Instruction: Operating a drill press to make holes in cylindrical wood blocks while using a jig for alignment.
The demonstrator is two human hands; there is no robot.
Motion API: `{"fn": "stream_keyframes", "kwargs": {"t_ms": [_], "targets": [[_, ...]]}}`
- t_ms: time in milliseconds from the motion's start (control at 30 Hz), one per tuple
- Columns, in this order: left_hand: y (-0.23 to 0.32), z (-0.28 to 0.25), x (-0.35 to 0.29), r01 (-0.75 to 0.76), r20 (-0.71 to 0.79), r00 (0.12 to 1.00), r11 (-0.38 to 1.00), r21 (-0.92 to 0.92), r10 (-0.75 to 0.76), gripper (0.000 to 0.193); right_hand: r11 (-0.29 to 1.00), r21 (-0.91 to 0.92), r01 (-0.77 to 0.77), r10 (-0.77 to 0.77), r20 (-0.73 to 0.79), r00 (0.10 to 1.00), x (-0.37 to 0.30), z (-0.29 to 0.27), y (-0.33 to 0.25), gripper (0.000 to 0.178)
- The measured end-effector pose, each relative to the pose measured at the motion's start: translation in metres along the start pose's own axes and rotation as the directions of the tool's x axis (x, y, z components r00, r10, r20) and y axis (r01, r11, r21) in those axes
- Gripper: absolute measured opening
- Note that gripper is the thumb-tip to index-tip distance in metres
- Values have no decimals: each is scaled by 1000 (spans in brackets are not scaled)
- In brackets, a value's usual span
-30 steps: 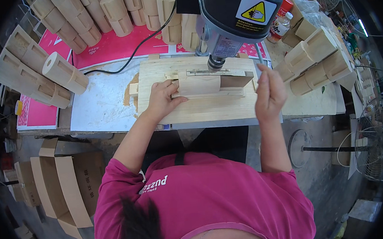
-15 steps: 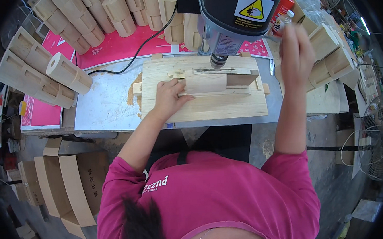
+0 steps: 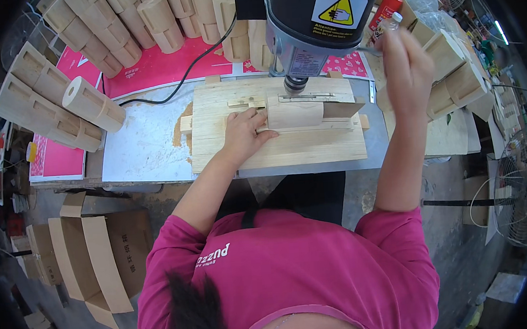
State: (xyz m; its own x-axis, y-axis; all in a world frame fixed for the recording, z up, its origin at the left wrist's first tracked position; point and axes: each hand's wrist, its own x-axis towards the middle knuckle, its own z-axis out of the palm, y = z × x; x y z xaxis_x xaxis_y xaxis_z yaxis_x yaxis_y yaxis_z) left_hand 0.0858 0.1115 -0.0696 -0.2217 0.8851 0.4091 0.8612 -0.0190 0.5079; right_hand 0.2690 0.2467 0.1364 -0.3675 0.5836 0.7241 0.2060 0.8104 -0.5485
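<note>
Below the chuck [image 3: 296, 84] of a dark drill press [image 3: 320, 14] lies a pale wooden cylinder [image 3: 296, 110], on its side in a wooden jig board [image 3: 244, 156]. My left hand [image 3: 246, 135] grips the cylinder's left end, thumb on the near side and fingers on the far side. A thin flat plate [image 3: 342, 109] stands at the cylinder's right end. Raised at the right of the machine, my right hand [image 3: 408, 62] is closed around the end of the press's lever [image 3: 370, 50]; the grip itself is mostly hidden by the fingers. Whether a bit touches the wood, I cannot tell.
Several grooved wooden cylinders stand at the back and left, one [image 3: 93, 103] nearest the board. A black cable [image 3: 173, 97] crosses the table. At right are a red can [image 3: 389, 8], a clear bottle [image 3: 393, 22] and more wooden pieces [image 3: 448, 93]. An open carton [image 3: 108, 255] sits on the floor.
My left hand has moved to the right, and the wooden cylinder has slid right along the jig with it. My right hand stays up at the lever, barely shifted.
</note>
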Motion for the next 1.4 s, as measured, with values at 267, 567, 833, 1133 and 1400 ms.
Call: {"fn": "stream_keyframes", "kwargs": {"t_ms": [267,567,833,1133,1400], "targets": [[2,0,2,-12,0,1000,1000,0,12,34,957,288,-41,73,-100,992,-100,37,33,12],[-1,5,2,-41,-7,999,999,-11,41,48,977,58,207,-203,-67,977,-99,43,63,7],[-3,5,-1,2,-33,999,1000,1,-2,48,988,-129,85,-103,-141,985,54,27,23,31],[10,4,3,157,-51,983,956,-249,-175,40,930,294,-221,142,267,953,11,17,72,38],[6,-33,-18,62,-33,996,899,-433,-85,31,876,-41,-481,377,679,630,-106,-5,114,36]]}}
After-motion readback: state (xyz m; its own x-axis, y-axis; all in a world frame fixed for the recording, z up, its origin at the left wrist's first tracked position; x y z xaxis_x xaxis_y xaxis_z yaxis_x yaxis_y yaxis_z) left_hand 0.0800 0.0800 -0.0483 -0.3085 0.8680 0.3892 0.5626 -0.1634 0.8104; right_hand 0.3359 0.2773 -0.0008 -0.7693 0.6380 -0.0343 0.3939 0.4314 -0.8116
